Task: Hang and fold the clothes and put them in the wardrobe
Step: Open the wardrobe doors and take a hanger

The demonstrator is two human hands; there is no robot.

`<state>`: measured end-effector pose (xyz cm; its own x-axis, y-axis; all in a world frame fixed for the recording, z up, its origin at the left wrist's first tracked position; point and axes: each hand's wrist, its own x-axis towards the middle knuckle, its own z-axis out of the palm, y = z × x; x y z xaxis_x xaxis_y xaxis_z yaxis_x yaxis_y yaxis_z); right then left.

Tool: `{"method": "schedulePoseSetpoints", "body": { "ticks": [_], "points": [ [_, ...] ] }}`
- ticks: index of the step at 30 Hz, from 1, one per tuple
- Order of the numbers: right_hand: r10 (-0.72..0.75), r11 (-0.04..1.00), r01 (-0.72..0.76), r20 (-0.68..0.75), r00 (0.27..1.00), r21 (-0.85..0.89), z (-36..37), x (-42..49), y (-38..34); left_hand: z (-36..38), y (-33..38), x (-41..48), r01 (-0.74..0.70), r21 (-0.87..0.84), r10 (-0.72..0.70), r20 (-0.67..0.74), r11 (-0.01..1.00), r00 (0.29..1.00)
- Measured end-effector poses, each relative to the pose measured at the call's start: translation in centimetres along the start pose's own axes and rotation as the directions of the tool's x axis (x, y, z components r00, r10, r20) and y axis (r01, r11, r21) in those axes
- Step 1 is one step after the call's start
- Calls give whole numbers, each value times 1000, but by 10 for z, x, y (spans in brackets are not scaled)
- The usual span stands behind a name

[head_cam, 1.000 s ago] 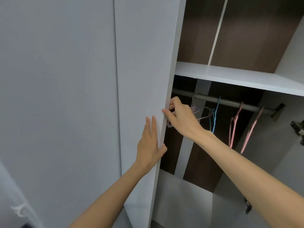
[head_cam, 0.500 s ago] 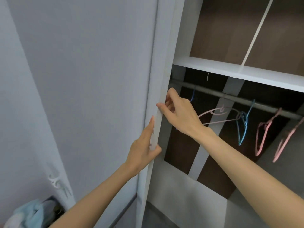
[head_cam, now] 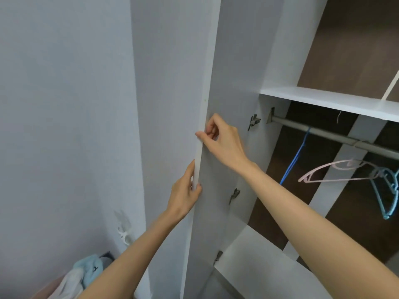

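The white wardrobe door (head_cam: 218, 190) stands swung wide open, edge toward me. My left hand (head_cam: 185, 190) grips its front edge with thumb and fingers wrapped round it. My right hand (head_cam: 220, 139) holds the same edge higher up, fingers curled on it. Inside the wardrobe a grey rail (head_cam: 332, 134) carries a blue hanger (head_cam: 293, 160), a pink hanger (head_cam: 336, 173) and a light blue hanger (head_cam: 388, 197), all bare. A pile of clothes (head_cam: 84, 275), light blue and white, lies at the bottom left.
A white shelf (head_cam: 323, 98) runs above the rail. Metal hinges (head_cam: 253, 121) sit on the door's inner side. A white wall hook (head_cam: 124, 231) sticks to the grey wall on the left. A lower white panel (head_cam: 259, 260) is inside the wardrobe.
The door has swung further open to the left with both hands on its edge. My view turned left, so the hinges, the blue hanger and the clothes pile came into sight.
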<state>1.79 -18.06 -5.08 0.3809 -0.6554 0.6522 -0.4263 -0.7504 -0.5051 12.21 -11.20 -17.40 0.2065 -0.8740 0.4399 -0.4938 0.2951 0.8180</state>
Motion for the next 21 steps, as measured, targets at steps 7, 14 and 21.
{"method": "schedulePoseSetpoints", "body": {
  "ticks": [7,14,21],
  "points": [
    [-4,1000,3,51,999,24,28,18,-10,-25,-19,16,35,43,-34,-29,998,999],
    [-1,1000,-2,132,991,25,29,18,-6,-31,-38,24,36,72,-35,-21,997,999],
    [30,998,-40,213,977,41,18,0,-3,-37,-22,16,123,60,-118,-80,991,990]
  ]
}}
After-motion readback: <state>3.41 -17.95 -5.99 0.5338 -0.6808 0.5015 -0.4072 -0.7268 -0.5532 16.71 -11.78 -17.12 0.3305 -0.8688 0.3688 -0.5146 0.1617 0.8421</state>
